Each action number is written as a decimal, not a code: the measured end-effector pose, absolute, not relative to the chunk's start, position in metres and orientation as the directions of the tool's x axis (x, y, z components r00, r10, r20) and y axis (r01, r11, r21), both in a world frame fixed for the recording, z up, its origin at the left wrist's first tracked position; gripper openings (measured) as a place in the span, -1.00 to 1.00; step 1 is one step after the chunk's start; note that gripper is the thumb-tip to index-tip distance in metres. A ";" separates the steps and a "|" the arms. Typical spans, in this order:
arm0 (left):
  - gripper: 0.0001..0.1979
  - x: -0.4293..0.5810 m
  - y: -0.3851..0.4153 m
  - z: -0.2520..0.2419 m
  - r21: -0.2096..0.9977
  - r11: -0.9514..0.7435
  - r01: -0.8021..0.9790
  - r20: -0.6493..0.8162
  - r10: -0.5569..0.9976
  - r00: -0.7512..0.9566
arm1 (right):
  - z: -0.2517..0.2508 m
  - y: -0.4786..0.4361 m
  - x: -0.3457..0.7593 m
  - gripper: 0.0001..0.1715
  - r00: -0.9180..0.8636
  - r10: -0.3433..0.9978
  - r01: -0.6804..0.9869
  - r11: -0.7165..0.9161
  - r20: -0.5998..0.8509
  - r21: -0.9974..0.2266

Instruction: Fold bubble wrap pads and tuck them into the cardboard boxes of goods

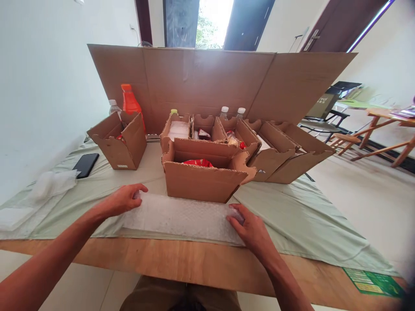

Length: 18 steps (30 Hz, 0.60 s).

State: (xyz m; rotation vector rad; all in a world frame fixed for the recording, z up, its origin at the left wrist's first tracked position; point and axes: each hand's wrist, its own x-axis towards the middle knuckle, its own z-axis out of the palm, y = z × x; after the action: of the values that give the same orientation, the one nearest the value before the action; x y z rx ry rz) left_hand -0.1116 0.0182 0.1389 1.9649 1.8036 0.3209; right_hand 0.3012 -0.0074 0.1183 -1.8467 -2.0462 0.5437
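Note:
A strip of clear bubble wrap [181,216] lies across the cloth near the front edge of the table. At its left end, my left hand [126,199] has thumb and fingers curled round the upper corner. My right hand [248,224] grips the opposite end, fingers bent over the wrap. Just behind the strip stands an open cardboard box [201,183], with a red packet [198,163] showing inside. Neither hand touches the box.
Several cardboard bins stand in a row behind, holding packets. Another box [119,147] and an orange bottle [131,101] are at left. A phone [86,165] and more bubble wrap [48,185] lie far left. A tall cardboard panel [207,82] closes off the back.

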 end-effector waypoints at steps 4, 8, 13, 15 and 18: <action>-0.45 -0.102 0.009 0.115 0.405 -0.014 0.914 -0.079 0.996 0.050 | 0.109 -0.001 0.326 -0.43 -0.029 0.996 0.956 0.053 0.087 -0.288; -0.53 -0.081 -0.022 0.104 0.303 -0.080 0.950 0.209 0.978 0.016 | 0.100 -0.009 0.330 -0.53 -0.082 0.907 0.961 0.183 0.413 -0.210; -0.67 -0.015 -0.049 0.096 0.184 -0.509 0.841 0.457 0.802 0.385 | 0.100 -0.021 0.254 -0.57 -0.335 0.863 0.873 0.435 0.378 -0.220; -0.66 0.001 -0.049 0.089 0.200 -0.595 0.779 0.377 0.780 0.499 | 0.099 -0.026 0.224 -0.57 -0.469 0.843 0.822 0.525 0.263 -0.219; -0.65 0.001 -0.046 0.074 0.281 -0.620 0.733 0.312 0.781 0.541 | 0.091 -0.031 0.220 -0.59 -0.551 0.814 0.775 0.580 0.181 -0.250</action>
State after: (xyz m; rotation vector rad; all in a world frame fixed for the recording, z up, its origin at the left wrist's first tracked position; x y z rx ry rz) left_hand 0.0007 -0.0457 0.0738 2.6540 1.3094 0.6273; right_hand 0.2203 -0.0315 0.0910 -1.3083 -2.5372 0.2032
